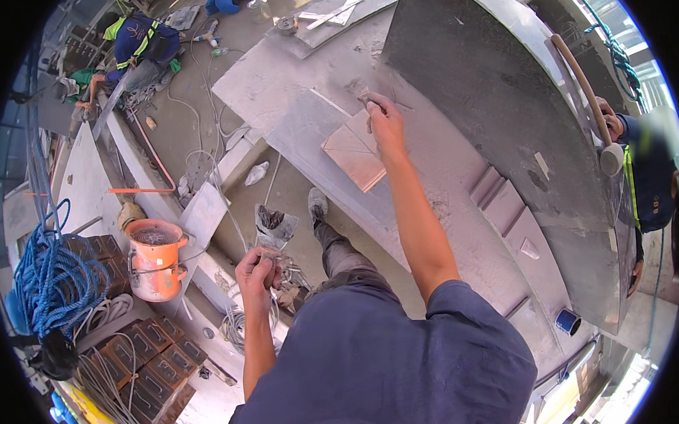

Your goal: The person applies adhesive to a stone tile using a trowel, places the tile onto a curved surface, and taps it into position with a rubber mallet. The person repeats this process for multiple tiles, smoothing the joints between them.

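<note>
My right hand (386,125) reaches over a dusty stone slab (284,83), its fingers closed round a small grey tool (356,88). The tool's far end is smeared, so I cannot tell its exact kind. Just below that hand lies a square pinkish tile (356,154) with thin lines across its face. Lower and to the left, my left hand (257,272) is closed with the thumb pressed on a small greyish piece (271,256). What that piece is, I cannot make out.
An orange bucket-shaped machine (155,259), coiled blue rope (57,277) and dark metal weights (144,355) stand at left. A large dark curved panel (493,98) rises at right. Beside it a person (651,174) holds a mallet (587,90). Another person (140,44) crouches far left. Cables cross the floor.
</note>
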Demonstrator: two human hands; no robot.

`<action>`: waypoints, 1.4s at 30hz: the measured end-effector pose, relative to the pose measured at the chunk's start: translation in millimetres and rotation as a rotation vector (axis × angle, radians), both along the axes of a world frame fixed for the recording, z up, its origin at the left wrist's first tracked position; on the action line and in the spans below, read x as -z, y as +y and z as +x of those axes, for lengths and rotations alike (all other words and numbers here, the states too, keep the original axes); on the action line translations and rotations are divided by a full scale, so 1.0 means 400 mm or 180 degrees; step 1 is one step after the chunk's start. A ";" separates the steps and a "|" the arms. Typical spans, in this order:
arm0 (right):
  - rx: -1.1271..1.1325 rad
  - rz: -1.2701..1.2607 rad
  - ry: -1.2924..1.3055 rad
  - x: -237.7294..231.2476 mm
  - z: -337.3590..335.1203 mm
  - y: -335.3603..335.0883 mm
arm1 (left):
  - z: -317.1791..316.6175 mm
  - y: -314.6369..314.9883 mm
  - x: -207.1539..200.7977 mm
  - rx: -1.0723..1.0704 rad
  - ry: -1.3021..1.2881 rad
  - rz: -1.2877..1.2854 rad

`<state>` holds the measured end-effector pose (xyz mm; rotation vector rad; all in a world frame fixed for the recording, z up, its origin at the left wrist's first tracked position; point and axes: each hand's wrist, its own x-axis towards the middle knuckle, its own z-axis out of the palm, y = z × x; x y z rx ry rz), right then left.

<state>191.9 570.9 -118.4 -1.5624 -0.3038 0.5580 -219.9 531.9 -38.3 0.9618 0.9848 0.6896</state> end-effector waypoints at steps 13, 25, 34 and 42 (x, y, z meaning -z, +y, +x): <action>0.0855 -0.0783 -0.0767 0.136 0.261 0.488 | 0.120 0.466 -0.018 -0.0079 0.0566 -0.0385; 0.0998 -0.1100 -0.0746 0.183 0.311 0.497 | 0.230 0.626 0.019 0.0458 0.0475 -0.0488; 0.1077 -0.1005 -0.0838 0.182 0.301 0.515 | 0.235 0.655 0.024 0.0416 0.0541 -0.0512; 0.1176 -0.1110 -0.0818 0.213 0.309 0.522 | 0.223 0.667 0.041 0.0462 0.0471 -0.0560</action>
